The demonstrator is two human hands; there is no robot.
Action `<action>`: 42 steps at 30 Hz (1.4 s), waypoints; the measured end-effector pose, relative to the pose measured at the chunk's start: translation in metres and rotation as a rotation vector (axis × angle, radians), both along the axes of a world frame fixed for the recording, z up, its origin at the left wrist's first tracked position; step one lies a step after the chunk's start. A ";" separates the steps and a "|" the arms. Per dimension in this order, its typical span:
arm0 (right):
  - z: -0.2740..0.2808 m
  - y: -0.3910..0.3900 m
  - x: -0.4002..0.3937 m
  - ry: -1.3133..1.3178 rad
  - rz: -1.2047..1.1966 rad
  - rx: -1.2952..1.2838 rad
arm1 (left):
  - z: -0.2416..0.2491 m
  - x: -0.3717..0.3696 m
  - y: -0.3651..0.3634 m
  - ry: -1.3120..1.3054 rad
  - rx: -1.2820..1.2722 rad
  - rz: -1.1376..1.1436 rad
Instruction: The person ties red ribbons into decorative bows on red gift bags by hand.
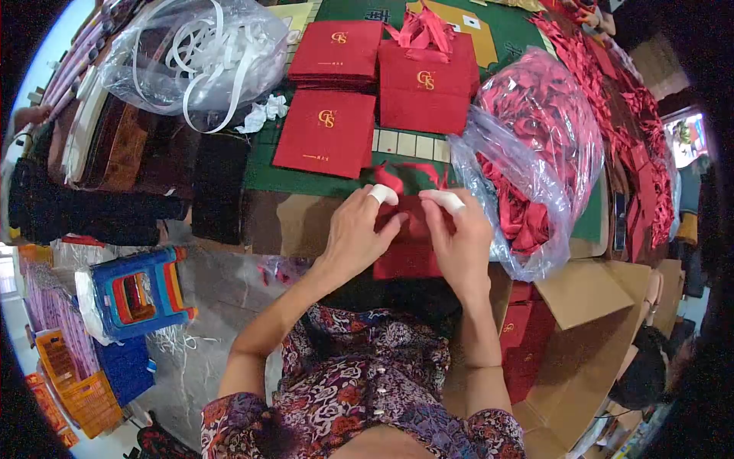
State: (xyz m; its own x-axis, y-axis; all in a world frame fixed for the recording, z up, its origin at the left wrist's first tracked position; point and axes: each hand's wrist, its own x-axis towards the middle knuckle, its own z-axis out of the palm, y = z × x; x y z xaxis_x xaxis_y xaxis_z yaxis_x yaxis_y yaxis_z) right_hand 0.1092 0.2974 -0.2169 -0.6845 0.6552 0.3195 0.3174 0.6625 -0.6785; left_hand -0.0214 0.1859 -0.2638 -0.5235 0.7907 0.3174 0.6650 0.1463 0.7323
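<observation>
A small red paper bag [407,262] is between my hands at the front edge of the table. A red ribbon [417,166] loops above the bag's top edge, partly blurred. My left hand [356,233] is closed around the ribbon's left end, with a white cover on one finger. On the other side, my right hand [462,239] pinches near the ribbon's right end; it also has a white finger cover. Fingers hide part of the bag and ribbon. Just beyond lies a stack of flat red bags [325,131] with gold lettering.
Another flat stack [336,50] and red bags with ribbon handles [424,88] stand farther back. Plastic bags hold red ribbons [539,115] on the right and white straps [206,46] on the left. An open carton [589,336] with red bags stands below right; stacked stools [138,294] are left.
</observation>
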 end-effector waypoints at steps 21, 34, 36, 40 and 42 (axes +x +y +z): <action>-0.053 0.064 -0.027 -0.012 0.166 -0.667 | -0.007 0.003 0.000 0.155 0.087 -0.158; -0.030 0.085 0.015 -0.102 -0.055 -0.242 | 0.004 -0.007 0.014 -0.012 -0.013 0.060; -0.030 0.080 0.013 -0.178 -0.037 -0.120 | 0.000 -0.002 0.024 0.003 -0.006 0.049; -0.039 0.068 -0.002 -0.441 -0.113 -0.013 | -0.004 -0.001 0.040 0.110 -0.185 0.066; -0.050 0.068 -0.003 -0.402 -0.105 -0.008 | -0.011 -0.003 0.043 0.137 -0.202 0.099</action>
